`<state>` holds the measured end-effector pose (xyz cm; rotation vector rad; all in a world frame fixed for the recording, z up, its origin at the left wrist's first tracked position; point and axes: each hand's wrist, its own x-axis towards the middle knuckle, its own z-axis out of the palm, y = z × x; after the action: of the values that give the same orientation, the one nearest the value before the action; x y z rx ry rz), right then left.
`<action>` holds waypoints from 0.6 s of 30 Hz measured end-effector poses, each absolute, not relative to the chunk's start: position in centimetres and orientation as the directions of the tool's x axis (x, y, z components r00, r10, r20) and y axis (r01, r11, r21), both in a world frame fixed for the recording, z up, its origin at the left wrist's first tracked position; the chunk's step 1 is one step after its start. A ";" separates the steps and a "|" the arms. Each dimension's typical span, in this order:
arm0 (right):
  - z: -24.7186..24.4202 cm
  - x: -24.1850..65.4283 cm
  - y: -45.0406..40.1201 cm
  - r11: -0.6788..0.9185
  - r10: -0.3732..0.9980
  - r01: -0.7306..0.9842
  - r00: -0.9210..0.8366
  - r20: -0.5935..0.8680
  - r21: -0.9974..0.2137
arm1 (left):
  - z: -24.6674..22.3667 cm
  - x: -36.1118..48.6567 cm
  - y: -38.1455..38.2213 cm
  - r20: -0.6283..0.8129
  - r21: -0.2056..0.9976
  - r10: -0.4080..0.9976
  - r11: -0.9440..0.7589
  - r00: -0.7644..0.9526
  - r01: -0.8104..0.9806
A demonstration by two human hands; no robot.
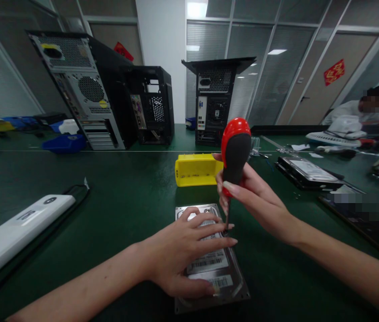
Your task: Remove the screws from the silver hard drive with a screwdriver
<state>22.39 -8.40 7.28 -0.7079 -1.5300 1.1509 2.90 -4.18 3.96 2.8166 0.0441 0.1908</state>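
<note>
Nearest, a metal hard drive (209,264) lies label-up on the dark green worktop (125,277), directly in front of the person. The left hand (184,250) is spread flat across it, fingers splayed toward the right edge and thumb resting lower down, on a label. Off to the left lies a long white device (25,232), set at a slant.

The right hand (259,203) grips a red-and-black screwdriver (237,152), held nearly upright; its shaft runs down to the drive's right edge, beside the left fingertips — whether the tip sits in a screw is too small to tell.

Just beyond the drive is a yellow bin (196,173), partly behind the right hand. Farther right, another drive (312,170) sits on a black bracket; well to the left is a blue tray (65,143).

Behind these stand three computer cases — a large one (115,89) at left, a smaller black one (157,105) just beside it, and a third (214,98) near the middle.
</note>
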 end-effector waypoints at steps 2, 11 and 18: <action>7.4 22.2 -8.4 0.396 0.878 -0.091 -0.254 0.406 -0.914 | 4.0 2.9 -4.2 0.122 0.311 0.053 -0.950 0.991 0.013; 7.2 22.2 -8.4 0.474 0.856 -0.059 -0.201 0.475 -0.879 | 3.9 2.9 -4.3 0.102 0.299 0.061 -0.954 0.993 0.028; 7.1 22.3 -8.5 0.438 0.863 -0.075 -0.245 0.443 -0.896 | 4.0 2.9 -4.3 0.097 0.296 0.058 -0.955 0.994 0.027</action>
<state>22.25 -8.53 7.07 -0.7132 -1.5640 1.0411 2.89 -4.27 4.00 2.8384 0.0621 0.1506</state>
